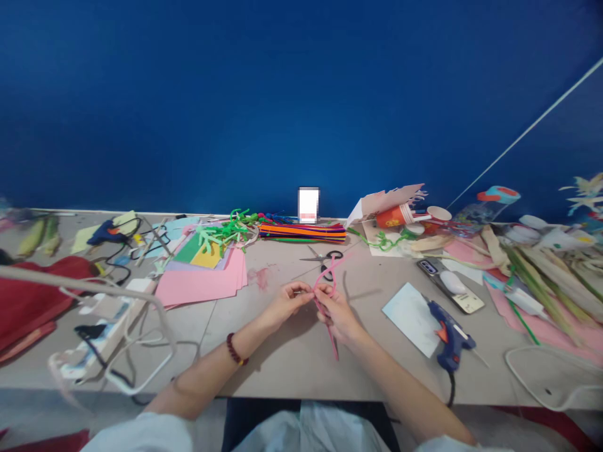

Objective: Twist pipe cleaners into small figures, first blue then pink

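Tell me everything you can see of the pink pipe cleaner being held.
The pink pipe cleaner is a thin, fuzzy-looking stem, bent into a narrow upper loop with a straight tail angling down toward the person. The right hand grips it near the middle, and the left hand's fingers meet it there. It is held over the grey tabletop.

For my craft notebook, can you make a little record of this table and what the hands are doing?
Place: craft table against a blue wall
Things: left hand and right hand both pinch a bent pink pipe cleaner
Left wrist: dark bead bracelet
Nearest tool: black-handled scissors
Rest: blue hot glue gun, pink paper stack, bundle of coloured pipe cleaners
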`<state>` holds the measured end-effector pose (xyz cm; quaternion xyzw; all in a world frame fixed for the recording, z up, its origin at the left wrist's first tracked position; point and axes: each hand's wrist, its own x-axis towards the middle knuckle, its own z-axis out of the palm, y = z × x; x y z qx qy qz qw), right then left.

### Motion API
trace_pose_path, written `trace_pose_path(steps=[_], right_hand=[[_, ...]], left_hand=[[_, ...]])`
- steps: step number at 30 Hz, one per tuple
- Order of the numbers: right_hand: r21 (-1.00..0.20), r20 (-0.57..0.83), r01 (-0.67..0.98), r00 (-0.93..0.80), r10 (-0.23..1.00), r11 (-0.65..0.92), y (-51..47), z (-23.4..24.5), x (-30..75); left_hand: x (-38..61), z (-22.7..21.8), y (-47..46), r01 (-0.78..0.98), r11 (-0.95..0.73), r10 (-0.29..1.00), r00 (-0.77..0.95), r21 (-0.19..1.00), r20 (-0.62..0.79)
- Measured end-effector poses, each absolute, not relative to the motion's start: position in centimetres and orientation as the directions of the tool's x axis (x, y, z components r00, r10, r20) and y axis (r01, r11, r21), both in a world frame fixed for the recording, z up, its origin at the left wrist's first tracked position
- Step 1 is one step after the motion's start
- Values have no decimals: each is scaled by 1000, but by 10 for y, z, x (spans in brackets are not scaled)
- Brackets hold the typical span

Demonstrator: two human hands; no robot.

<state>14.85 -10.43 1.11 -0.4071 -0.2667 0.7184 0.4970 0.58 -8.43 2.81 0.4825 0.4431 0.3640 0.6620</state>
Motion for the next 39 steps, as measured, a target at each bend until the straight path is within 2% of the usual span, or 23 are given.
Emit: trace_pose_path(steps=[4, 10, 15, 19, 21, 26, 34, 39], right_hand=[[-799, -314, -490, -156, 936, -350, -103, 11, 148], [-840, -234, -466, -153, 960, -279, -103, 9, 147], [-843, -211, -474, -145, 967, -255, -103, 9, 146], [-813, -228, -517, -142, 963, -269, -101, 7, 147], [-801, -238, -527, -155, 959, -284, -100, 6, 148], [-809, -254, -518, -118, 960, -278, -98, 9, 152], [-827, -257, -502, -59, 965, -251, -99, 10, 151], [-819, -235, -521, -78, 969, -241, -99, 11, 152]], left_hand=[[6, 27, -84, -17, 274, 910, 327, 962, -253], [12, 19, -86, -100, 173, 935, 329, 980, -132], [13, 6, -85, -229, 295, 910, 362, 928, -201], [12, 5, -84, -390, 405, 870, 443, 827, -218], [12, 7, -83, -418, 456, 842, 489, 786, -229], [7, 8, -79, -383, 461, 850, 451, 801, -274], [5, 14, -79, -252, 336, 888, 406, 908, -216], [5, 20, -80, -220, 306, 900, 385, 926, -205]])
